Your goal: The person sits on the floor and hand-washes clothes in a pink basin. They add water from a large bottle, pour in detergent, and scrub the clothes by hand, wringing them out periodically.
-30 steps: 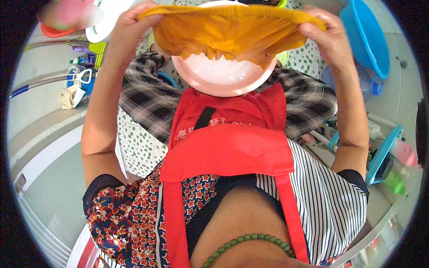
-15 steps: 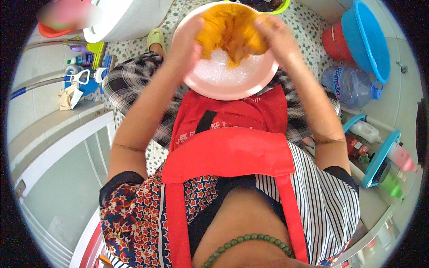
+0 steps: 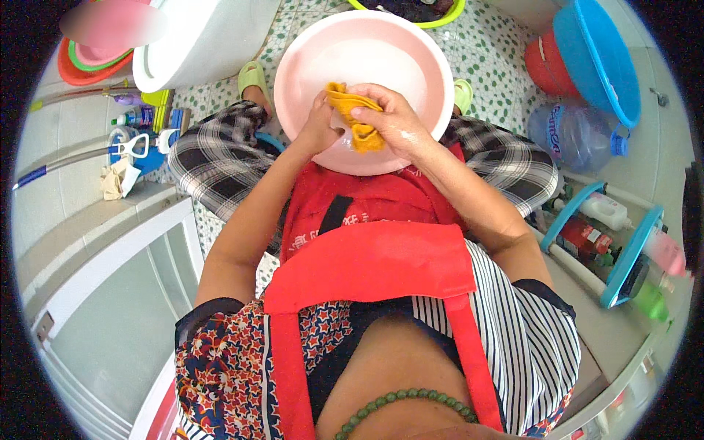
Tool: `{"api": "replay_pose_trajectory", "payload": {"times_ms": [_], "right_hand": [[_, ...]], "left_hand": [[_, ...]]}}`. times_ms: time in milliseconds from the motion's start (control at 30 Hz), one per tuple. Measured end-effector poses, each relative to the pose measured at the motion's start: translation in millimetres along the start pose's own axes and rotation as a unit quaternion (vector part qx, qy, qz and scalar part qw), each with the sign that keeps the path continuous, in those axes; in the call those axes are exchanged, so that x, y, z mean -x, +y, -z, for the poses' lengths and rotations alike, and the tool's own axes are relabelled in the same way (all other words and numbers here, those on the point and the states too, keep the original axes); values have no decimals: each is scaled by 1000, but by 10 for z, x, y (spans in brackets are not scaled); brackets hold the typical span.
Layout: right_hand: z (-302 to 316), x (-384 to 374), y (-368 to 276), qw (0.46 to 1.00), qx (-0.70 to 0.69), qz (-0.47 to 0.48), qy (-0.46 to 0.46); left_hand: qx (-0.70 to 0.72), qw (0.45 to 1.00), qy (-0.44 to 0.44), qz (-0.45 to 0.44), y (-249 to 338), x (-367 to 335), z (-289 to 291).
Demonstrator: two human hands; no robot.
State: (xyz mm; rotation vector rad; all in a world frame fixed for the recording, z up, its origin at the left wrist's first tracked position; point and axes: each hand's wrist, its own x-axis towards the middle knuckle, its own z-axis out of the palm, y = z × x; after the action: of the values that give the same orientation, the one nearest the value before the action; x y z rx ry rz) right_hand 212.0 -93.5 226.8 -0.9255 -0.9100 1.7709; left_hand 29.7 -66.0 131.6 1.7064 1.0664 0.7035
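A wet mustard-yellow cloth (image 3: pixel 367 137), bunched small, is between my hands over a pale pink basin (image 3: pixel 290 81) with whitish water in it. My right hand (image 3: pixel 400 121) is closed round the cloth, its thumb pressed on top. My left hand (image 3: pixel 320 126) grips the cloth's left side, its fingertips partly hidden behind the folds. The basin stands between my knees, close against my red apron (image 3: pixel 367 257). Drops of water shine on my right wrist.
Beyond the basin is a yellow-green tub (image 3: pixel 440 20) with dark contents. To the right are a red bucket (image 3: pixel 544 66), a blue basin (image 3: pixel 605 66), a large water bottle (image 3: pixel 576 136) and a bottle rack (image 3: pixel 609 242). Brushes (image 3: pixel 158 110) and a white tub (image 3: pixel 205 37) are left.
The cloth, spread wide between my raised hands before, is now gathered into a small bunch. Both hands have come together and lower, toward the basin's near side.
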Motion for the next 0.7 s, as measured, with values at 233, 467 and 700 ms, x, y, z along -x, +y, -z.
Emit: {"api": "replay_pose_trajectory", "payload": {"times_ms": [233,467,700], "right_hand": [[174,-159,-347,982,-70,125,123],[1532,-787,675,910,309,25,276],[1229,-819,1085,764,614,22,197]], "left_hand": [[184,968,-42,165,98,-349,45],[-327,938,67,100,-349,-700,160],[-500,838,-119,185,-515,-636,-399]]}}
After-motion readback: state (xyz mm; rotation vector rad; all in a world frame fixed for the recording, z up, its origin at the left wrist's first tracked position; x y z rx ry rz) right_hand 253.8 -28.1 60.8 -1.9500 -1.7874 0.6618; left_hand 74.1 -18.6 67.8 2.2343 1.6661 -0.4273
